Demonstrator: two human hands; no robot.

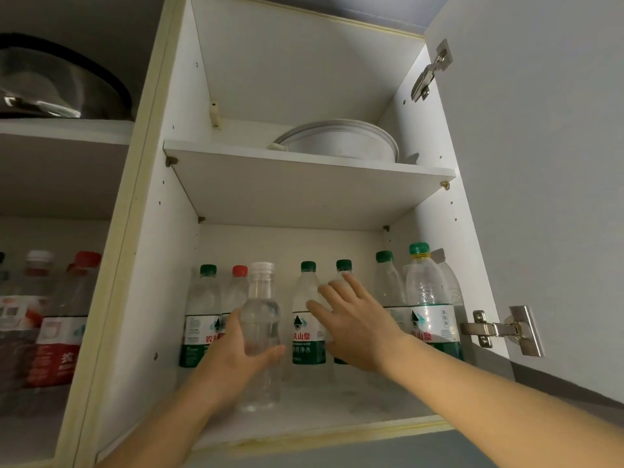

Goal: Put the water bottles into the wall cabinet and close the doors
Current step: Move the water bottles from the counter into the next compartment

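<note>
Green-capped bottles (308,315) crowd the shelf (door (540,163) open); left hand (236,356) grips one.

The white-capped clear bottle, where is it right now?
The white-capped bottle stands at the front of the cabinet's lower shelf, held by the left hand, before the green-capped bottles.

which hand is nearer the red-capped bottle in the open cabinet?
Left. The left hand grips the white-capped bottle right in front of the red-capped bottle; the right hand is further right, by the green-capped ones.
</note>
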